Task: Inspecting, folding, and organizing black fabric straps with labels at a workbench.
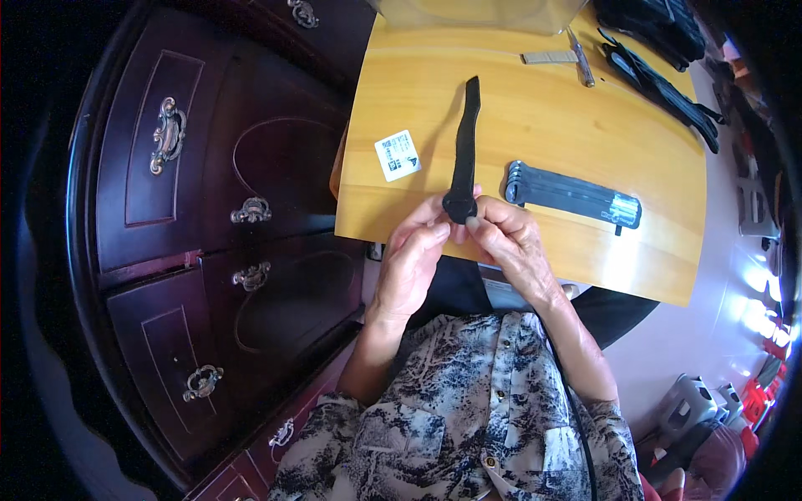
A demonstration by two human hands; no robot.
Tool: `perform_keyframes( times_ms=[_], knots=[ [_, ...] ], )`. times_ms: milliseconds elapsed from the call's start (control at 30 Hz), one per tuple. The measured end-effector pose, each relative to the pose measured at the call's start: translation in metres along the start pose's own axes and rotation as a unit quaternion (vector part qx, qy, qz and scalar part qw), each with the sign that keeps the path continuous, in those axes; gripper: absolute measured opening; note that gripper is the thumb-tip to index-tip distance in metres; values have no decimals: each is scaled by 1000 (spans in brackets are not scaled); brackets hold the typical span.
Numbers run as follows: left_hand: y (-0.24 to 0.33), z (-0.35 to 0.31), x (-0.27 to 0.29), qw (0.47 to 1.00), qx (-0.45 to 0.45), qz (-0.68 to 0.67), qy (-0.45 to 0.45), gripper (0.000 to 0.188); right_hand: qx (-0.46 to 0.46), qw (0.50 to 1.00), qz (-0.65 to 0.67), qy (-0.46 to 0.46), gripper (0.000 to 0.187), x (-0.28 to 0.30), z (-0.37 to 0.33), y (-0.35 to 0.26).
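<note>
Both hands meet just past the near edge of the table, around the looped end of a black strap [465, 150]. The strap's free end stretches away from me over the wood, narrowing to a slanted tip. My left hand [411, 259] has its thumb and fingers closed on the left side of the loop. My right hand [511, 235] pinches the loop's right side between thumb and fingers. What the fingertips cover is hidden. Close to my right hand lies a dark grey-blue bundle [568, 195] of flat bands, with rolled loops at its left end and a shiny clear wrap at its right.
A white printed card [398, 155] lies left on the table [518, 117]. Toward the back are a tan strip [550, 58], a slim pointed tool [582, 63] and several black straps [660, 88]. A dark wooden cabinet [209, 167] borders the left; grey stools [692, 405] stand lower right.
</note>
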State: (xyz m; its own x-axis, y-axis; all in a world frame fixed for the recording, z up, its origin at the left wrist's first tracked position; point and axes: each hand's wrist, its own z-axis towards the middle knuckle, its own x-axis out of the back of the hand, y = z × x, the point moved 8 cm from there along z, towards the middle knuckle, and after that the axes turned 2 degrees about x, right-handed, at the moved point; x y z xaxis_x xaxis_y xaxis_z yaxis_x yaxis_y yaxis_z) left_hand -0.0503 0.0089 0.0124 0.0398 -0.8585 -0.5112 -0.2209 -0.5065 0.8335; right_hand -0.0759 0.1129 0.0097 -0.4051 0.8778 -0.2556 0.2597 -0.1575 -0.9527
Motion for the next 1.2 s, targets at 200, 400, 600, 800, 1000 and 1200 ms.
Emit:
perform_keyframes(
  times_ms=[200, 400, 600, 800, 1000, 1200],
  knots=[
    [0, 5, 2, 999, 2, -13, 39, 32, 29, 993, -95, -71, 18, -13, -8, 2],
    [15, 8, 11, 980, -50, 154, 111, 22, 51, 975, -214, -14, 18, -3, -11, -26],
    [5, 4, 0, 987, -2, 141, 80, 17, 273, 889, -367, -8, 53, -13, -1, -72],
    [7, -2, -21, 966, 48, 251, 32, 26, 256, 902, -340, 72, 18, 0, 3, -74],
    [33, -3, -29, 947, -32, 314, 63, 31, 403, 793, -424, 169, 14, -5, 14, -101],
    [41, -61, -43, 938, -40, 336, -77, 14, 394, 814, -217, 367, 28, 126, 55, -194]
  ],
)
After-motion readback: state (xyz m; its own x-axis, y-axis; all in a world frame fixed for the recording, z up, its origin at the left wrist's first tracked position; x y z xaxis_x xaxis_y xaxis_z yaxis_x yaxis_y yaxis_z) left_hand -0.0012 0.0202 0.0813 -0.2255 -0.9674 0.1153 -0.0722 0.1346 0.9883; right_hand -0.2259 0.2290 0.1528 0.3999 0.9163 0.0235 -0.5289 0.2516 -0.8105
